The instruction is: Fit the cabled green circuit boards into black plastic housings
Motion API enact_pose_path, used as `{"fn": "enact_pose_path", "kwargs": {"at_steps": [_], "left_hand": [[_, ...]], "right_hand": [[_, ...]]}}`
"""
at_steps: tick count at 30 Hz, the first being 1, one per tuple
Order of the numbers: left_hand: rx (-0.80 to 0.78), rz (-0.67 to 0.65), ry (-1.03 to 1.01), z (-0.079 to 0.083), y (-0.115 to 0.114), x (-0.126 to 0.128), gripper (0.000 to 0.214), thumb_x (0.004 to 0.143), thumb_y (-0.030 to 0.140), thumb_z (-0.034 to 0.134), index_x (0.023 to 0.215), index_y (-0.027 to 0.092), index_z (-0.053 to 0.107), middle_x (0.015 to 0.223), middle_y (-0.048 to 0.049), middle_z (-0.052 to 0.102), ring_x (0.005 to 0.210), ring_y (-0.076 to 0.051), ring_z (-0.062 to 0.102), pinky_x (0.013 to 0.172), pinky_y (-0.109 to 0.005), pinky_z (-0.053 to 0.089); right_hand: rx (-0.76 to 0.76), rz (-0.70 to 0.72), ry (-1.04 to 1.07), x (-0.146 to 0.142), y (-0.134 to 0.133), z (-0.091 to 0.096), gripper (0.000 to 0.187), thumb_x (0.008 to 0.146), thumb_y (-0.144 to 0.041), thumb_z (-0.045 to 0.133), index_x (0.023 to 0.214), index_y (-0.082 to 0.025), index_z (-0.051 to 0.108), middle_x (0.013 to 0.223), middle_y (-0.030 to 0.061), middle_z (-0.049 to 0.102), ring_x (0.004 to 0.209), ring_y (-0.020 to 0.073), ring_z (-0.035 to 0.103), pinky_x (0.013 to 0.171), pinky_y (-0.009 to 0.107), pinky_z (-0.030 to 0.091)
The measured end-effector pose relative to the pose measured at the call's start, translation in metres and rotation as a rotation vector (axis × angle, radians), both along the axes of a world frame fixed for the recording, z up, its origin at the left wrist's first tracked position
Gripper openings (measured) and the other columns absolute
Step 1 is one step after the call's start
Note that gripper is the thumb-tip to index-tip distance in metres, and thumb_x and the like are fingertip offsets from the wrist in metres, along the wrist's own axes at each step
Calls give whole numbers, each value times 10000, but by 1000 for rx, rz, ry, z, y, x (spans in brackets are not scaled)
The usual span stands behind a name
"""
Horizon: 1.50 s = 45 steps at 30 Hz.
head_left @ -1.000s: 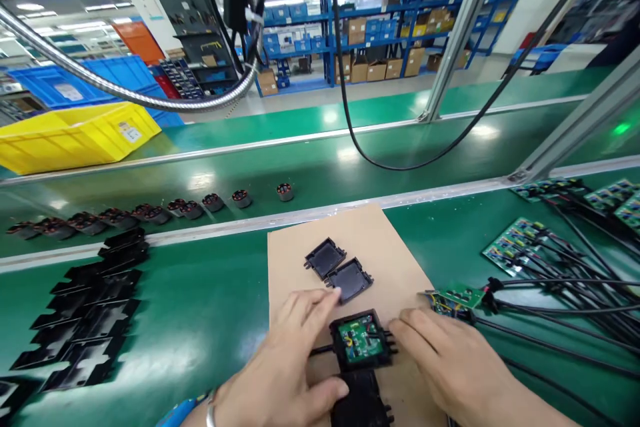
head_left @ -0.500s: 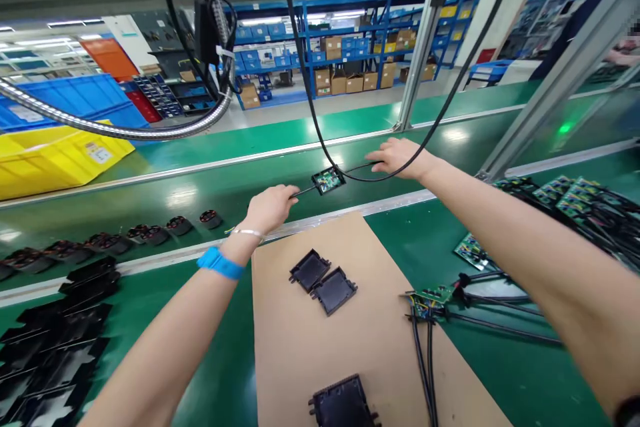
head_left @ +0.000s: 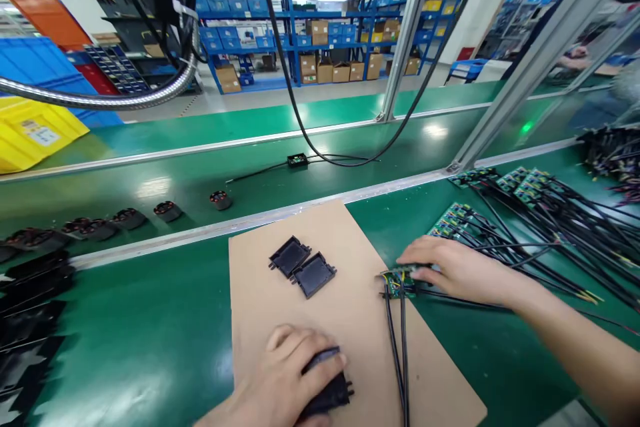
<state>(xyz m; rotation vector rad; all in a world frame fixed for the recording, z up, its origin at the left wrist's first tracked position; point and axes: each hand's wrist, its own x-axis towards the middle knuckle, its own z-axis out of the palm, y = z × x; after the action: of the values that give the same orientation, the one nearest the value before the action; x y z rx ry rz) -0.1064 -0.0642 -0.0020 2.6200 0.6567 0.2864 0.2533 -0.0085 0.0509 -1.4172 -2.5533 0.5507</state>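
My left hand grips a black plastic housing at the near edge of the brown cardboard mat. My right hand rests with its fingers closed on a small green circuit board at the mat's right edge; the board's black cables trail toward me. Two empty black housings lie side by side in the middle of the mat. A black box with a green board inside and black leads sits on the far conveyor belt.
Several green boards with long black cables are piled at the right. Black plastic covers are stacked at the left. Round wound parts line the conveyor. A yellow bin stands far left; a hose and cables hang overhead.
Both hands have pulled back from the conveyor, leaving the boxed board there. The left hand took hold of the near black housing; the right hand came down on the loose circuit board.
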Motion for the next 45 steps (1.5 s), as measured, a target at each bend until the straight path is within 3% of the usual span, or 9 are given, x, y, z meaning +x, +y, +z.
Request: {"fn": "enact_pose_path", "kwargs": {"at_steps": [4,9,13,17,24,29,36,40,45], "left_hand": [[-132,241,-86,25,8,20,602,826,241,616,1383,267,387,1402,-101,427,1263,-289,420,1050,-481,360],[-604,367,-609,59,24,69,671,829,411,634,1381,212,309,1359,-137,440,1118,-239,535,935,-410,485],[-881,494,-751,66,25,84,395,833,274,572,1184,172,421,938,-65,645,759,-154,640,669,-276,532],[-1068,575,-587,73,21,59,379,727,177,480,1103,149,516,682,1,625,378,-68,459,374,-174,312],[-674,677,-298,56,8,41,368,879,454,522,716,145,639,629,-9,586,508,-89,421,452,-202,280],[-725,740,-324,33,8,49,362,901,472,459,780,152,578,586,13,554,451,-87,428,431,-198,297],[-939,665,-230,39,5,13,408,871,532,478,771,148,575,659,-19,637,421,-81,421,412,-201,306],[-596,603,-65,43,-2,-8,248,713,347,727,872,188,621,728,21,625,630,-140,526,564,-227,371],[-374,600,1,27,-4,-11,351,707,181,695,1036,236,587,962,-1,660,892,-221,606,783,-313,448]], "right_hand": [[124,-100,175,-17,15,11,266,977,-310,419,1047,-178,640,939,43,672,855,184,602,751,300,445],[110,15,224,-63,7,54,192,956,-290,456,928,-179,609,719,-15,604,614,125,512,570,239,347],[70,120,207,-85,-10,67,200,870,-151,541,1061,-203,569,709,-41,607,623,121,534,572,233,335],[-56,61,326,-82,-10,62,66,879,-227,569,937,-203,548,716,-38,615,625,121,547,572,231,369],[170,-45,117,-114,-22,36,104,812,-141,546,717,-183,540,704,7,594,640,150,537,591,268,372],[429,-139,-233,-167,-49,19,159,717,-17,534,796,-155,549,783,108,596,735,246,572,558,308,389],[304,159,-115,-156,-50,-2,174,820,-123,535,966,-219,538,873,39,568,782,223,546,547,303,324],[281,216,-103,-141,-45,-27,87,887,-165,531,912,-242,564,815,1,549,718,190,528,575,304,279],[269,247,-132,-142,-37,-53,97,874,-148,565,870,-245,562,803,-7,551,684,186,519,545,316,197]]}}
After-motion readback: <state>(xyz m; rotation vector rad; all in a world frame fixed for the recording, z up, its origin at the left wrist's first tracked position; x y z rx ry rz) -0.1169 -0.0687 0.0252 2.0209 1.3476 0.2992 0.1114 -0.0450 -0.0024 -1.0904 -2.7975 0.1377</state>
